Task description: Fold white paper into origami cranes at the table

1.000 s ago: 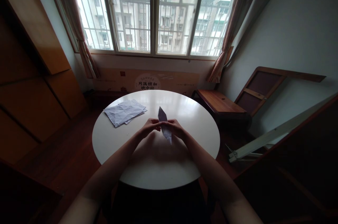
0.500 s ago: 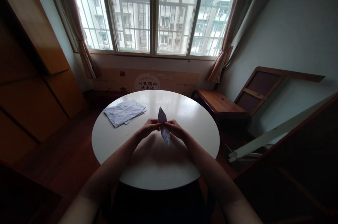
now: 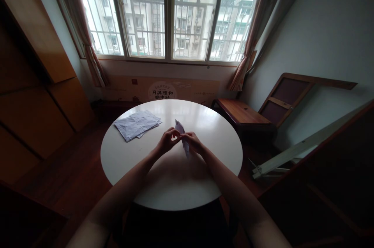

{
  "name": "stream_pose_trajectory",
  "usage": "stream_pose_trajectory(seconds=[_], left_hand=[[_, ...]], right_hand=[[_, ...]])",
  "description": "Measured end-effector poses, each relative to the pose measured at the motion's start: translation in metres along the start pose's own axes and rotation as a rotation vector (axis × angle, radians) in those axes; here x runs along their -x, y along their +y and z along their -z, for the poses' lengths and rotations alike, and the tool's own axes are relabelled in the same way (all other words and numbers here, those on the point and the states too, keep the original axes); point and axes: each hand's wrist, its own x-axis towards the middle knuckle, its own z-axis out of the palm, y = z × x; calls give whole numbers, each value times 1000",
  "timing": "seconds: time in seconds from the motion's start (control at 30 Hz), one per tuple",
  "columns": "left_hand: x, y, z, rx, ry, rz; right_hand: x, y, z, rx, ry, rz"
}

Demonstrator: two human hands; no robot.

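Note:
A narrow piece of folded paper [image 3: 179,126], bluish grey and pointed at its far end, is held above the middle of the round white table [image 3: 122,160]. My right hand [image 3: 192,141] grips it from the right, thumb and fingers pinched at its middle. From the left, my left hand [image 3: 168,140] has its thumb and forefinger closed on the paper's near edge, the other fingers curled. Fingers cover the middle of the paper, and its lower end is blurred.
Several creased sheets of paper [image 3: 137,124] lie stacked at the table's left. Beyond the right rim stands a low wooden bench [image 3: 244,112]. A printed cardboard panel [image 3: 187,89] is below the window, and wooden cabinets [image 3: 35,123] line the left.
The folded paper has turned so that it shows more edge-on. My left hand has shifted its fingers on it, opening a gap under the thumb. The stacked sheets lie as before.

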Motion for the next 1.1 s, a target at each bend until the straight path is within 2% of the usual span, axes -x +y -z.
stream_pose_trajectory(seconds=[0.1,0.2,0.37,0.47,0.6,0.8,0.9,1.1], left_hand=[[0,-2,-2,29,-64,14],[0,-3,-5,118,-64,62],[-3,-2,-6,385,-62,204],[-4,-5,-6,461,-50,286],[-4,-10,-5,480,-46,350],[-4,-14,-2,403,-21,346],[-4,-18,-2,397,20,368],[-5,-19,3,518,179,449]], right_hand=[[1,-2,0,24,-13,30],[3,-5,0,46,-41,119],[1,-6,0,134,-56,176],[-2,-2,-1,157,-57,211],[-3,3,-2,325,-58,315],[0,8,-4,515,-50,437],[0,9,-5,528,-46,459],[-6,9,-2,374,27,362]])
